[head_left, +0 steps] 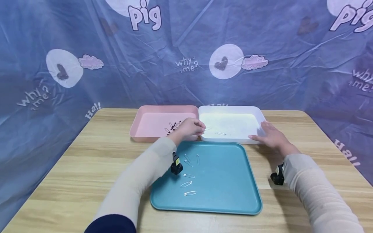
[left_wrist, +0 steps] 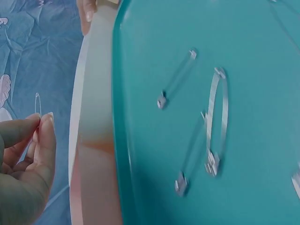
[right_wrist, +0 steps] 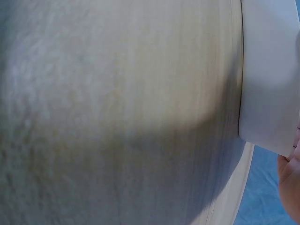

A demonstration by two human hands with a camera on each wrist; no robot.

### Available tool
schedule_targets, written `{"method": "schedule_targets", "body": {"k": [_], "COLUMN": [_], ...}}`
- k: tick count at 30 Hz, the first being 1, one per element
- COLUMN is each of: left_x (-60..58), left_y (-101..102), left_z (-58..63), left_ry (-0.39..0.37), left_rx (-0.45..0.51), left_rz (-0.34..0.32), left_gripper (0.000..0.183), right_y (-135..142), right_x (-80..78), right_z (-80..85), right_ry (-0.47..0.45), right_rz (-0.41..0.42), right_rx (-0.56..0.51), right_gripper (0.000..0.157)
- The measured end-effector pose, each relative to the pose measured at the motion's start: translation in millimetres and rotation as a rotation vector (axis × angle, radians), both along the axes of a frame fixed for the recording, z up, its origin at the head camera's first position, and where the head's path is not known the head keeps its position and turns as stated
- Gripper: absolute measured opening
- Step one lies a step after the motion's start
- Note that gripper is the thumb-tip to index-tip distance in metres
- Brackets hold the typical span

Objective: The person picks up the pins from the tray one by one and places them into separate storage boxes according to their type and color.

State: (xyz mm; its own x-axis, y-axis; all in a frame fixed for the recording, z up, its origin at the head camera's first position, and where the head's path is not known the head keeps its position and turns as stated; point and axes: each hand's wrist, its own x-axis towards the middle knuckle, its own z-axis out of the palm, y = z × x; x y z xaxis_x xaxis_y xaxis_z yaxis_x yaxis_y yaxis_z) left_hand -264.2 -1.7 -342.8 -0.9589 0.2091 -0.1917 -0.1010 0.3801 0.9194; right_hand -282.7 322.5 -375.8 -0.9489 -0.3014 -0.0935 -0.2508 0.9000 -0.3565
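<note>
My left hand (head_left: 190,127) reaches over the seam between the pink tray and the white tray (head_left: 230,119). Its thumb and fingertips pinch a slim silver safety pin (left_wrist: 37,103), which points up from the fingertips in the left wrist view. Another silver safety pin (head_left: 221,133) lies on the white tray's floor near its front wall. At that tray's front right corner rests my right hand (head_left: 272,136), with thumb at the front rim and extended fingers along the right side. Most of this hand falls outside the right wrist view.
Several silver safety pins (head_left: 190,193) lie on the left half of the teal tray (head_left: 224,178), nearer to me. Small black pins (head_left: 175,126) sit in the pink tray (head_left: 157,117), partly behind my left hand. A wooden table (head_left: 73,168) carries everything, with a blue printed cloth (head_left: 163,64) behind.
</note>
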Motion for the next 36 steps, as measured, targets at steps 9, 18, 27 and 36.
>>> {"method": "schedule_targets", "body": {"k": [9,18,27,36], "left_x": [-14.6,-23.4,-32.9,-42.9], "left_y": [22.5,37.5,51.8,62.5], "left_z": [-8.7,-15.7,-20.1,-24.4], "left_ry": [-0.042,-0.007,0.018,0.047], "left_rx": [0.176,0.111,0.044,-0.086], "left_rz": [0.084,0.076,0.083,0.079], "left_gripper": [0.016,0.017,0.014,0.014], "right_y": [-0.7,-1.3,-2.2,-2.5], "right_x": [1.7,1.1,2.4,2.2], "right_z": [0.7,0.4,1.8,0.2], "right_ry": [0.005,0.012,0.009,0.006], "right_rz": [-0.012,-0.012,-0.014,-0.02], "right_rx": [-0.004,0.003,0.01,0.001], "right_gripper": [0.099,0.099,0.098,0.098]}}
